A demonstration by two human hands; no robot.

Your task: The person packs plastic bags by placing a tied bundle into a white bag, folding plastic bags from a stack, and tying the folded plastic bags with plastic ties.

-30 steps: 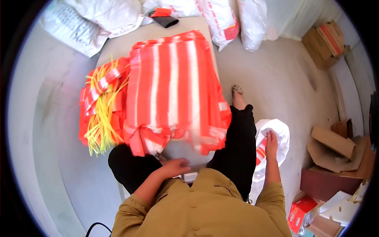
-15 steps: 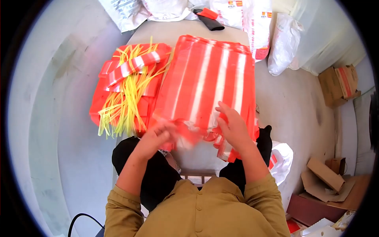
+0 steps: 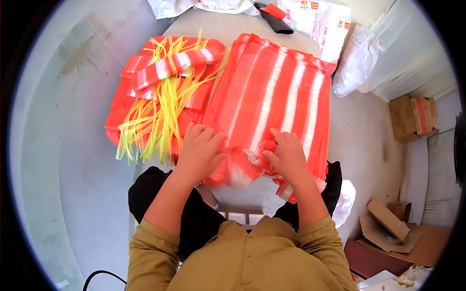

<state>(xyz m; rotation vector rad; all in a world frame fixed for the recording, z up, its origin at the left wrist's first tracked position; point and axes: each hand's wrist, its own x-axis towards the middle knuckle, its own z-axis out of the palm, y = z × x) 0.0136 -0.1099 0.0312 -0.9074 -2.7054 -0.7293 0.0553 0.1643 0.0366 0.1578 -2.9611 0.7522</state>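
Note:
A thick stack of red-and-white striped plastic bags (image 3: 269, 92) lies in front of me, its near end crumpled and bunched. My left hand (image 3: 200, 148) is at the stack's near left corner, its fingers curled over the plastic. On the right, my right hand (image 3: 287, 155) pinches the gathered edge of the top bag between thumb and fingers. Between both hands the bag's crumpled end (image 3: 242, 167) is partly blurred. Left of the stack, a bundle of yellow strips (image 3: 165, 109) lies over folded red plastic (image 3: 119, 114), with a rolled striped band (image 3: 174, 68) across the strips.
White printed sacks (image 3: 332, 29) and a dark tube-like item with a red piece (image 3: 276, 22) are at the table's far edge. Cardboard boxes (image 3: 412, 119) stand at the right, and opened cardboard (image 3: 386, 228) lies lower right. My knees are under the near edge.
My left hand has moved up and forward onto the stack's near left corner. The right hand has closed on the bunched plastic. The view has shifted slightly.

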